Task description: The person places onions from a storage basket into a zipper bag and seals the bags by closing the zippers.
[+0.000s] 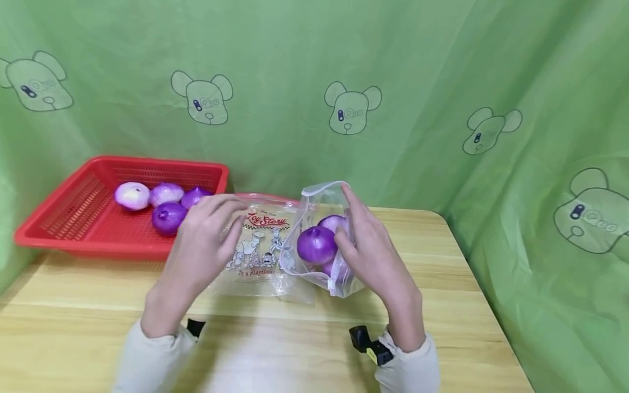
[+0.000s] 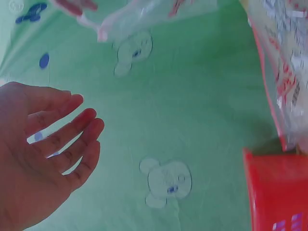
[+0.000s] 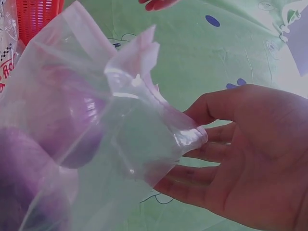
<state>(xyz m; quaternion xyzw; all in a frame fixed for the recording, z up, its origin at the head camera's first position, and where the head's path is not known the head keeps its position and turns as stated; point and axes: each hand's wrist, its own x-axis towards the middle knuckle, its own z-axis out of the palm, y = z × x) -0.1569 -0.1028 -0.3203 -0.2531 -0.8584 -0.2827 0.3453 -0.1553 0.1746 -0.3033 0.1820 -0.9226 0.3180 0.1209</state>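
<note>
My right hand (image 1: 366, 243) pinches the rim of a clear zip bag (image 1: 290, 259) between thumb and fingers. Purple onions (image 1: 316, 245) lie inside the bag, whose mouth gapes toward me; through the film they look blurred in the right wrist view. Nothing is in my left hand (image 1: 206, 234), its fingers loosely bent above the table between the red basket and the bag. The left wrist view shows that palm (image 2: 33, 163) bare, with the fingers spread a little.
Several purple onions (image 1: 168, 218) sit in a red plastic basket (image 1: 88, 248) at the left. A flat clear bag with a "Toy Story" print (image 1: 260, 262) lies on the wooden table (image 1: 295, 338) between basket and filled bag. Green curtain (image 1: 275, 136) hangs behind and at both sides.
</note>
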